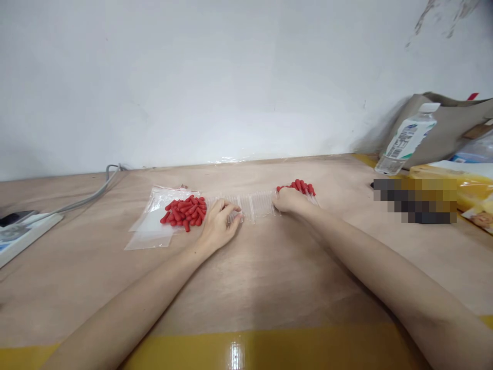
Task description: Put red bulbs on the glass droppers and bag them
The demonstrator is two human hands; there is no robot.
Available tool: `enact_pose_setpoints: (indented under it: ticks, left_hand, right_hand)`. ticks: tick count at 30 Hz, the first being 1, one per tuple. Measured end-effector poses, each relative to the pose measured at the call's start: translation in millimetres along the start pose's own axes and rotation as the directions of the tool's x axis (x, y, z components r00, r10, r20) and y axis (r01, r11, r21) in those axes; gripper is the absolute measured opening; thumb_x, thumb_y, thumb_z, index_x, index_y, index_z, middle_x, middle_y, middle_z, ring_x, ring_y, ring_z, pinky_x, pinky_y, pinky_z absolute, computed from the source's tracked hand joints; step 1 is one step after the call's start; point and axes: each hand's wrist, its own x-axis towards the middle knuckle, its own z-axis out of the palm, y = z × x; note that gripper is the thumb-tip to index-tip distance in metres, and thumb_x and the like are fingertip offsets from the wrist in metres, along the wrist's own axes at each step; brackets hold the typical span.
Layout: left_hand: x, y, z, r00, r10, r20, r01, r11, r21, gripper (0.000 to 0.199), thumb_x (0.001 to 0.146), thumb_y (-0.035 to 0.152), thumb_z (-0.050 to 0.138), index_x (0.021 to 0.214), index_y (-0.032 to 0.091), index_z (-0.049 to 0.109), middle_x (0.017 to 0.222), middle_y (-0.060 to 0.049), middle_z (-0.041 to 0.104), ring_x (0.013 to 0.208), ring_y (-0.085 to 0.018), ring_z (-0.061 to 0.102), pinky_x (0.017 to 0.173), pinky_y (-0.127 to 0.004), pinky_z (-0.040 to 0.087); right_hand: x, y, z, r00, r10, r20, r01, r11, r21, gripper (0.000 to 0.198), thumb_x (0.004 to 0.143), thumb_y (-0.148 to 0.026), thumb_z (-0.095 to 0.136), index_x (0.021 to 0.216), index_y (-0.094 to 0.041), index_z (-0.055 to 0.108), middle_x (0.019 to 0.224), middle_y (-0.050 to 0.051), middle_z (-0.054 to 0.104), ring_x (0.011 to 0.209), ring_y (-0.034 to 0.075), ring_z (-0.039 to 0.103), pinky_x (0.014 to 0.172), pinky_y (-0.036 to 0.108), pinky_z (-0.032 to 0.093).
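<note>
A row of thin clear tubes (262, 204) lies side by side across the middle of the table. My left hand (221, 222) rests on the left part of this row, fingers apart and slightly bent. A pile of red rubber bulbs (185, 210) lies just left of that hand, partly on clear plastic bags (150, 231). At the row's right end my right hand (289, 200) is closed, its fingertips together and mostly hidden; what they hold cannot be made out. Beyond it, several clear tubes with red bulbs on their ends (302, 186) lie together.
A grey cable (96, 194) runs to a white box-like object (34, 231) at the left. On the right stand a tilted water bottle (408, 139), a grey bag (450, 128) and yellow packets (470, 180). A white wall (231, 77) borders the table's back edge.
</note>
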Motion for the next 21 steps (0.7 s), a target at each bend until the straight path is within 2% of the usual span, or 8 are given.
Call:
enact_pose_setpoints:
  ticks: [2, 3, 5, 9, 12, 16, 19, 21]
  left_hand:
    - [11, -13, -18, 0.999, 0.012, 0.039, -0.015, 0.998, 0.069, 0.012, 0.079, 0.025, 0.054, 0.08, 0.017, 0.063, 0.08, -0.005, 0.053, 0.082, -0.02, 0.051, 0.076, -0.036, 0.042]
    - [17, -20, -29, 0.992, 0.052, 0.117, -0.059, 0.997, 0.059, 0.012, 0.078, 0.025, 0.054, 0.077, 0.018, 0.063, 0.078, -0.005, 0.053, 0.079, -0.02, 0.052, 0.074, -0.035, 0.042]
    - [27, -36, -50, 0.936, 0.138, 0.323, -0.14, 0.99, -0.016, 0.013, 0.076, 0.027, 0.055, 0.073, 0.02, 0.064, 0.078, -0.004, 0.053, 0.072, -0.017, 0.053, 0.068, -0.031, 0.044]
    - [32, -59, -74, 0.845, 0.038, 0.533, -0.033, 0.999, -0.018, 0.021, 0.077, 0.031, 0.053, 0.063, 0.021, 0.065, 0.075, -0.004, 0.051, 0.061, -0.013, 0.052, 0.052, -0.025, 0.042]
    - [29, -67, -72, 0.83, 0.085, 0.551, -0.111, 0.994, 0.014, 0.016, 0.071, 0.028, 0.059, 0.058, 0.023, 0.066, 0.074, -0.003, 0.053, 0.072, -0.018, 0.053, 0.063, -0.027, 0.043]
    - [28, -71, -64, 0.816, 0.085, 0.572, -0.168, 0.981, 0.094, 0.011, 0.067, 0.023, 0.061, 0.058, 0.024, 0.067, 0.076, -0.003, 0.054, 0.072, -0.017, 0.052, 0.068, -0.029, 0.042]
    - [28, -71, -63, 0.807, 0.075, 0.585, -0.172, 0.979, 0.112, 0.015, 0.069, 0.022, 0.058, 0.056, 0.023, 0.066, 0.075, -0.004, 0.054, 0.071, -0.017, 0.053, 0.065, -0.027, 0.043]
    - [28, -69, -66, 0.806, 0.046, 0.59, -0.115, 0.99, 0.08, 0.019, 0.072, 0.023, 0.055, 0.056, 0.021, 0.064, 0.076, -0.004, 0.054, 0.065, -0.015, 0.054, 0.055, -0.024, 0.043]
  right_hand:
    - [-6, 0, -3, 1.0, -0.022, 0.0, 0.022, 1.0, -0.006, 0.015, 0.074, -0.022, 0.05, 0.067, -0.014, 0.061, 0.069, 0.015, 0.062, 0.069, 0.026, 0.06, 0.059, 0.034, 0.04]
    - [-10, 1, -4, 0.999, -0.038, -0.022, 0.037, 0.999, -0.01, 0.018, 0.076, -0.023, 0.048, 0.066, -0.015, 0.06, 0.068, 0.014, 0.062, 0.068, 0.025, 0.059, 0.059, 0.034, 0.04]
    - [-18, 7, -3, 0.991, -0.087, -0.104, 0.085, 0.996, -0.022, 0.022, 0.08, -0.025, 0.044, 0.066, -0.016, 0.058, 0.068, 0.013, 0.062, 0.066, 0.024, 0.058, 0.059, 0.034, 0.039]
    - [-31, 27, 11, 0.929, -0.216, -0.302, 0.209, 0.976, -0.055, 0.02, 0.084, -0.025, 0.037, 0.076, -0.016, 0.053, 0.07, 0.011, 0.06, 0.066, 0.022, 0.055, 0.064, 0.034, 0.037]
    - [-40, 42, 23, 0.849, -0.337, -0.406, 0.333, 0.939, -0.084, 0.02, 0.086, -0.026, 0.033, 0.084, -0.015, 0.05, 0.075, 0.011, 0.058, 0.07, 0.022, 0.053, 0.065, 0.033, 0.036]
    - [-49, 49, 33, 0.742, -0.466, -0.481, 0.497, 0.865, -0.07, 0.021, 0.088, -0.024, 0.031, 0.087, -0.015, 0.05, 0.079, 0.01, 0.056, 0.076, 0.021, 0.051, 0.068, 0.032, 0.036]
    - [-51, 48, 38, 0.738, -0.49, -0.463, 0.549, 0.836, -0.009, 0.02, 0.088, -0.023, 0.032, 0.086, -0.015, 0.05, 0.079, 0.009, 0.055, 0.074, 0.021, 0.051, 0.067, 0.032, 0.037]
    - [-50, 47, 41, 0.743, -0.49, -0.456, 0.564, 0.825, 0.032, 0.019, 0.088, -0.022, 0.032, 0.087, -0.015, 0.05, 0.082, 0.01, 0.056, 0.076, 0.021, 0.051, 0.068, 0.032, 0.038]
